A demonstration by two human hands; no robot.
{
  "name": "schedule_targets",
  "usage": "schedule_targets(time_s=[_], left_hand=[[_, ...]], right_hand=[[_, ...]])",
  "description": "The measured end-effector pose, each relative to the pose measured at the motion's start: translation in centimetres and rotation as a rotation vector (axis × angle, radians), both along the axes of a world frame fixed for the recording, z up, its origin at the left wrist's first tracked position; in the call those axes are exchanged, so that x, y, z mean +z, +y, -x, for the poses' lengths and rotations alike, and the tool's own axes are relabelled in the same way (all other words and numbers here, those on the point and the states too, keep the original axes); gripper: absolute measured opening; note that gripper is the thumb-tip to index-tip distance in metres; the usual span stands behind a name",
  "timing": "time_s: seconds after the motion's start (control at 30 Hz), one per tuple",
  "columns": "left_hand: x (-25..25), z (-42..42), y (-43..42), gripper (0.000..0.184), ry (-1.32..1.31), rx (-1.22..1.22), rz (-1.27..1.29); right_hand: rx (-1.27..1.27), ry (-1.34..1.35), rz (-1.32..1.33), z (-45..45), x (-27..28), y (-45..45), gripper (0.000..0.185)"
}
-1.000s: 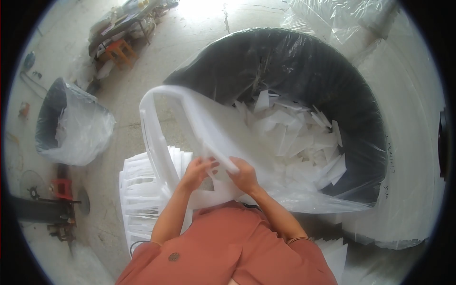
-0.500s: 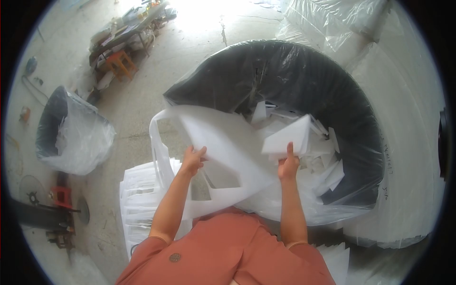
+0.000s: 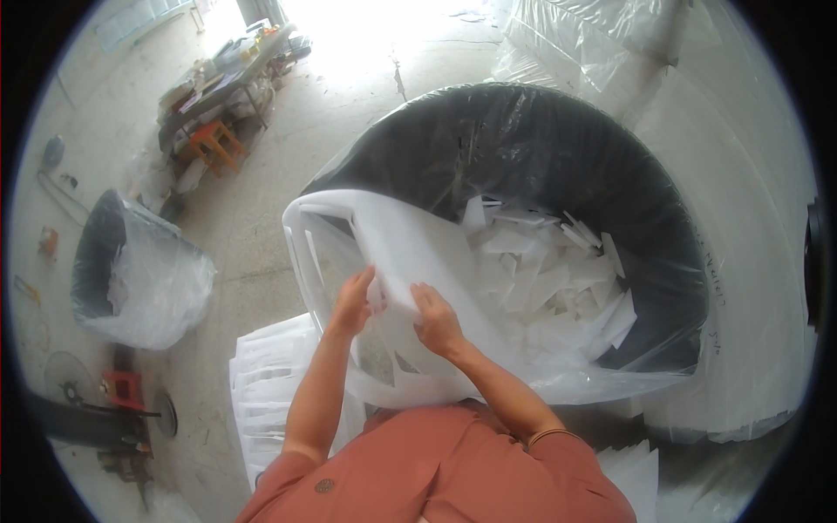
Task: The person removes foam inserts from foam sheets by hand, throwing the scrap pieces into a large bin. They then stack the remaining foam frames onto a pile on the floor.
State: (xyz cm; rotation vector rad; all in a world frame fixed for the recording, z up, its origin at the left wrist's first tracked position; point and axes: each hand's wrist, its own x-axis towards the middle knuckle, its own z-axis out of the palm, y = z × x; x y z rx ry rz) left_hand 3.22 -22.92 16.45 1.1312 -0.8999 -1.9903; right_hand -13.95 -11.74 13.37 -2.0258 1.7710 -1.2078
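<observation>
A large, thin white foam sheet point(image 3: 440, 261) with cut-out openings curves up in front of me, over the near left side of a big bag-lined bin point(image 3: 523, 122). My left hand point(image 3: 356, 301) has its fingers closed on the sheet at the edge of an opening; part of the grip is hidden. Just to the right, my right hand point(image 3: 438, 321) lies against the sheet's face with its fingers stretched out. Loose white foam offcuts point(image 3: 558, 279) fill the bottom of the bin, behind and right of both hands.
At lower left is a stack of slotted white sheets point(image 3: 270, 375). Farther left stand a smaller bag-lined bin point(image 3: 144, 270), a red stool point(image 3: 125, 390) and a fan point(image 3: 70, 379). A cluttered table point(image 3: 222, 91) is at the back. A plastic-wrapped roll point(image 3: 741, 218) borders the right.
My right hand has let go of a white foam piece over the bin and moved left onto the sheet. The left hand stays at the opening while the sheet has bent more.
</observation>
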Motion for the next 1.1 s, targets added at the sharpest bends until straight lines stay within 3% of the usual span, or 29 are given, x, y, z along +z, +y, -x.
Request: schedule_targets(time_s=[0.13, 0.23, 0.3, 0.33, 0.37, 0.47, 0.53, 0.6, 0.67, 0.7, 0.8, 0.87, 0.9, 1.03, 1.1], left_hand=[[-1.3, 0.2, -3.6, 0.035, -0.17, -0.023, 0.148], [-1.6, -0.5, -4.1, 0.035, -0.152, 0.001, 0.11], [-0.4, 0.2, -3.2, 0.039, -0.102, 0.012, 0.126], [0.5, 0.7, -2.4, 0.042, -0.077, 0.015, 0.129], [0.9, 1.3, -1.9, 0.048, -0.09, 0.012, 0.147], [2.3, 2.9, -1.0, 0.062, -0.132, -0.037, 0.22], [3.0, 3.9, -0.1, 0.064, -0.162, -0.12, 0.278], [5.2, 4.4, 1.3, 0.053, -0.231, -0.203, 0.321], [6.1, 3.4, 1.7, 0.046, -0.288, -0.317, 0.402], [6.5, 2.3, 1.7, 0.043, -0.281, -0.261, 0.36], [7.1, -0.2, 0.5, 0.038, -0.191, -0.09, 0.284], [6.5, -0.7, -0.1, 0.037, -0.045, 0.025, 0.271], [6.9, -0.2, -0.6, 0.045, 0.009, 0.006, 0.3], [8.7, 2.1, -2.9, 0.067, -0.105, -0.009, 0.244], [8.1, 1.9, -4.4, 0.065, -0.271, -0.032, 0.298]], right_hand=[[0.12, -0.296, -0.104, 1.2, 3.1, 1.3, 0.052], [0.133, -0.739, -0.228, 4.6, 5.3, 3.7, 0.037], [-0.115, -1.04, 0.027, 7.9, 6.3, 3.1, 0.026], [-0.278, -1.359, 0.045, 9.8, 7.5, 2.2, 0.03], [-0.237, -1.501, 0.083, 12.8, 6.7, 1.7, 0.065], [-0.372, -0.819, 0.026, 13.8, -0.6, -1.9, 0.104], [-0.148, -0.207, 0.073, 8.0, 3.7, -1.0, 0.132], [-0.195, 0.082, 0.015, 3.8, 6.9, -1.3, 0.106], [-0.198, 0.181, 0.083, 4.2, 3.9, -3.4, 0.082], [-0.194, 0.232, 0.12, 4.2, 3.0, -4.3, 0.071], [-0.233, -0.079, 0.208, 4.8, 4.0, -3.5, 0.048], [-0.199, -0.009, 0.212, 4.6, 4.8, -2.4, 0.048], [-0.178, -0.02, 0.182, 4.1, 5.2, -1.7, 0.049], [-0.061, -0.111, 0.078, 1.4, 6.9, 1.8, 0.051], [0.079, -0.175, -0.004, 1.1, 7.4, 4.3, 0.049]])
